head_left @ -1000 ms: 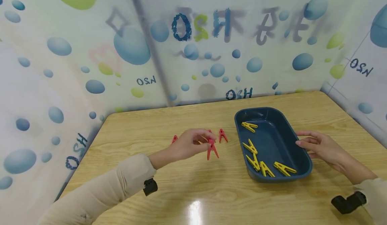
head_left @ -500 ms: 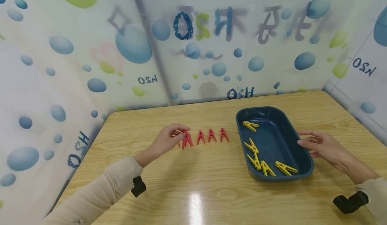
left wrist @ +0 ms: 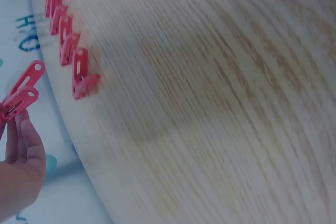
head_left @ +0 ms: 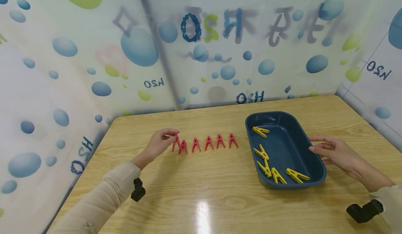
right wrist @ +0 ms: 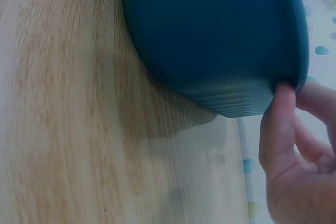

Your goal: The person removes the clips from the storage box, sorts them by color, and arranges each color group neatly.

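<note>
My left hand (head_left: 158, 144) pinches a red clothespin (left wrist: 20, 97) by the thumb and fingertips, at the left end of a row of several red clothespins (head_left: 208, 143). The held clothespin overlaps the leftmost one of the row, a clothespin (left wrist: 81, 77) standing on the table with its legs spread. On the right, a dark blue basin (head_left: 299, 131) contains several yellow clothespins (head_left: 260, 131). My right hand (right wrist: 302, 150) grips the rim at the basin's right side between thumb and fingers.
The wooden table (head_left: 220, 202) ends at a printed backdrop (head_left: 213, 66) with blue and green drops at the back and sides. Black wrist cameras sit below both sleeves, one camera (head_left: 138, 190) on the left and another camera (head_left: 364, 210) on the right.
My left hand has carried the red clothespin leftward from in front of the row to the row's left end, uncovering the other red clothespins. The right hand stays at the basin.
</note>
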{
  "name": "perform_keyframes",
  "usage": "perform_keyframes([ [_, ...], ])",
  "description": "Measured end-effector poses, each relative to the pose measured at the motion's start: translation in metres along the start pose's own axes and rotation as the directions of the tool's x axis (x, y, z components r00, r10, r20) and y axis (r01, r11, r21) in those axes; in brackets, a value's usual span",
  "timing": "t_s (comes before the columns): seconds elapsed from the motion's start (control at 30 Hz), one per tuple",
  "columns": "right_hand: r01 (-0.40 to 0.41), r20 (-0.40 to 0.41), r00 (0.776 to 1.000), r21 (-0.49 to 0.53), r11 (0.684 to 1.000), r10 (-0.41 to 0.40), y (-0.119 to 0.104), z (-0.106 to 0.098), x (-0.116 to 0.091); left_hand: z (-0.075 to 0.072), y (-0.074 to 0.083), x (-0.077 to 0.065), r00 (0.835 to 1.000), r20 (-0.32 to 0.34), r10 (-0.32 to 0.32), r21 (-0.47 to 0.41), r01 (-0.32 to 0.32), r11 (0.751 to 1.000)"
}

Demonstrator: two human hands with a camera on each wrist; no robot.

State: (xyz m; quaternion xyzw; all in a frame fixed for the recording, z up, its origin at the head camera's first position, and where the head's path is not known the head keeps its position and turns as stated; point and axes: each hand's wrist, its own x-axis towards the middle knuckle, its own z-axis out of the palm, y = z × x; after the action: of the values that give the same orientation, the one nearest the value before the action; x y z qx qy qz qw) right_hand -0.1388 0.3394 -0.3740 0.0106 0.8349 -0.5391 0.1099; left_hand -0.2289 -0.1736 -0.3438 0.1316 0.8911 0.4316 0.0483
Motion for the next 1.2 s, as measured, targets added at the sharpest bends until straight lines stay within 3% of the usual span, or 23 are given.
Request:
perform_keyframes([
  [0.2,0.007,-0.005,1.0,0.012,1.0,-0.007,0.0,0.0,0.0,-0.006,-0.017,0.006,1.0,-0.001,-0.013,-0.024,0.013,1.0],
  [0.57,-0.004,-0.007,1.0,-0.001,1.0,0.004,-0.001,0.0,-0.001,-0.011,-0.043,0.014,0.99,0.048,-0.135,-0.034,0.137,0.99],
  [0.83,-0.007,-0.006,1.0,0.027,1.0,0.008,-0.002,0.001,0.0,-0.023,-0.047,0.024,0.986,0.094,-0.141,-0.058,0.147,0.987],
  [1.07,-0.012,-0.002,1.0,0.036,0.999,0.012,-0.002,0.001,0.0,-0.016,-0.053,0.026,0.974,0.146,-0.173,-0.062,0.184,0.981],
  [1.2,-0.011,-0.004,1.0,0.033,0.999,0.011,-0.002,0.001,0.0,-0.013,-0.058,0.026,0.971,0.137,-0.197,-0.057,0.207,0.977],
])
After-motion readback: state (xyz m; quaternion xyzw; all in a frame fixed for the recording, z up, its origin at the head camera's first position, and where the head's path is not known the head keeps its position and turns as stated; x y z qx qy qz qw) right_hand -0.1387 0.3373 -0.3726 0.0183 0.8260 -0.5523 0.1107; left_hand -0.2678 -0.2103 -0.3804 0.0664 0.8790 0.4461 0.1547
